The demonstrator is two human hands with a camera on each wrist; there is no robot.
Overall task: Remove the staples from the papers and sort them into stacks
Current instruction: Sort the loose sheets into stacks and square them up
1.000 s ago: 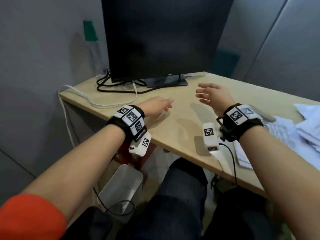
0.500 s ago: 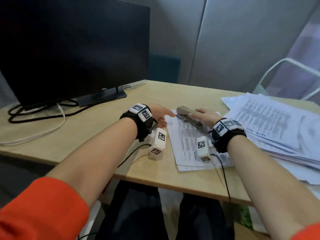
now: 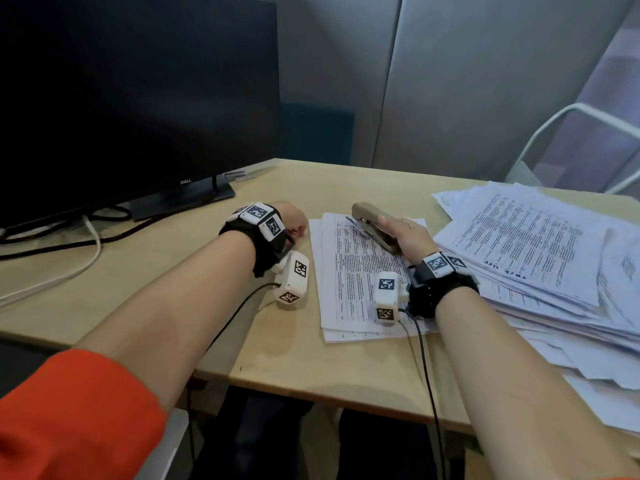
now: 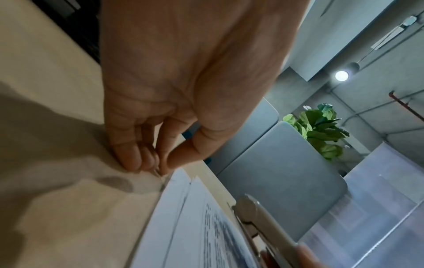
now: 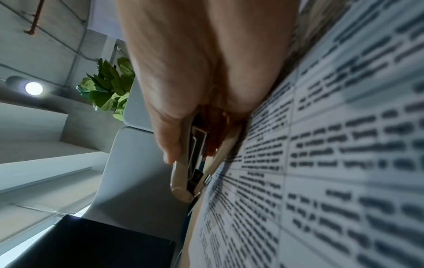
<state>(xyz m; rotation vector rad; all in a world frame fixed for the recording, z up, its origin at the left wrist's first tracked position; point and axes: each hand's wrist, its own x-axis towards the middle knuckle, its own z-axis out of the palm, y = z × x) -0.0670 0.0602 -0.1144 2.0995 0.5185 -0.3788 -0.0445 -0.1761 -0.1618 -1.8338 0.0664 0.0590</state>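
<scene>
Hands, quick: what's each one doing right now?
Left hand: fingers curled at the edge of the small paper stack, seemingly pinching a staple.
Right hand: grips the stapler over that stack.

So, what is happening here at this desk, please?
A person is sitting at a light wooden desk and working on printed papers. The right hand holds a beige metal stapler-like tool over the small stack of printed sheets. The left hand rests at the stack's top left corner, its fingers pinching there; what they pinch is too small to tell. A larger messy pile of printed papers lies to the right.
</scene>
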